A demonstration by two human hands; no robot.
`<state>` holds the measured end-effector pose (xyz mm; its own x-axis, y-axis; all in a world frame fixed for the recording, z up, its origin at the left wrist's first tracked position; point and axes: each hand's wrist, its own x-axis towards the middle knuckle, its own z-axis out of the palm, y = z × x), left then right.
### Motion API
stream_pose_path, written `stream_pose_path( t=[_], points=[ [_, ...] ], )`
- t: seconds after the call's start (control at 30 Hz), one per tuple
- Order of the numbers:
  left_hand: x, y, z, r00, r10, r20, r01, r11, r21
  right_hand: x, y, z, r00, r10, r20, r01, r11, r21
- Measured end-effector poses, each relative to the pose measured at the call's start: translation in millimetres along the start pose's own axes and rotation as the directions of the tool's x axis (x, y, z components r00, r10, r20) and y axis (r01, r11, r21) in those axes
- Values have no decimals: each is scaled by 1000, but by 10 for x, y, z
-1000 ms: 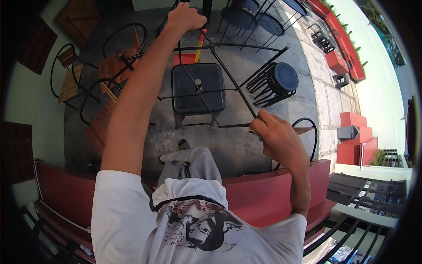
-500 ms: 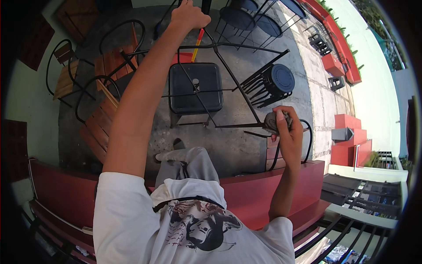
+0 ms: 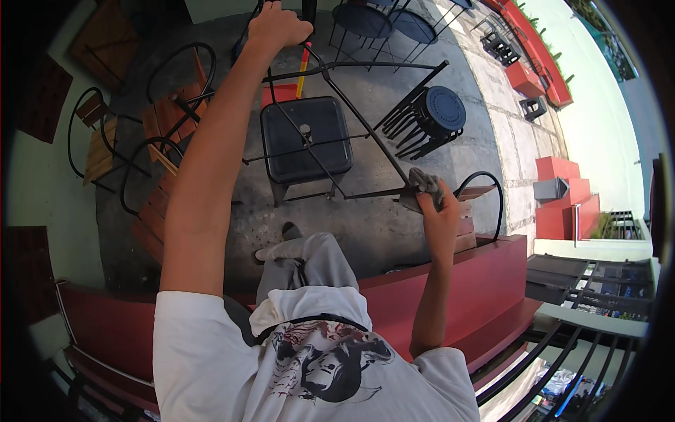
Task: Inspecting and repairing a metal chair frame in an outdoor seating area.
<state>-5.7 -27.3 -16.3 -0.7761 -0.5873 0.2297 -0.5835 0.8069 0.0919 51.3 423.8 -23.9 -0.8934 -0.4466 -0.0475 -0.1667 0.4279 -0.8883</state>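
A thin black metal frame with crossed rods (image 3: 365, 125) is held up in front of me, above a square black stool (image 3: 306, 151). At its far end my left hand (image 3: 278, 28) is closed around a bar, with the arm stretched far out. My right hand (image 3: 441, 215) pinches a crumpled grey cloth (image 3: 425, 181). That cloth lies against the frame's near right corner and partly covers it. My right palm is turned from view.
Wooden-slat chairs with black metal arms (image 3: 169, 116) stand on the left. A stack of round black stools (image 3: 444, 107) is at the right, round black tables (image 3: 362, 21) farther back. A red dustpan (image 3: 285, 93) lies behind the square stool. A red ledge (image 3: 450, 281) runs close to me.
My right hand has shifted left with the cloth, which now presses on the frame's corner and bunches upward. My left hand keeps its hold; the whole view has turned slightly.
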Motion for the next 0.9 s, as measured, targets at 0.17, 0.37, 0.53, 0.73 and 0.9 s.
stream_pose_path(
  t=[0.17, 0.37, 0.53, 0.73, 0.9],
  points=[
    [3, -25, 9, 1000, -9, -8, 9, 999, -33, -6, -78, -14, 988, -94, 119, 89, 995, 53],
    [34, -30, 36, 1000, 4, -25, -4, 1000, -9, -114, -258, -83, 959, -255, 123, 272, 949, -159],
    [30, -9, 19, 1000, 22, 8, -22, 1000, -22, -123, -413, 18, 997, 7, 80, -17, 992, 125],
    [17, -5, 4, 1000, 28, -4, -28, 999, -28, -197, -216, -47, 960, -189, 207, 59, 859, 509],
    [-3, 31, -24, 1000, 14, 21, -13, 999, -46, -99, 117, 29, 968, -175, 182, 76, 891, 448]
  ],
)
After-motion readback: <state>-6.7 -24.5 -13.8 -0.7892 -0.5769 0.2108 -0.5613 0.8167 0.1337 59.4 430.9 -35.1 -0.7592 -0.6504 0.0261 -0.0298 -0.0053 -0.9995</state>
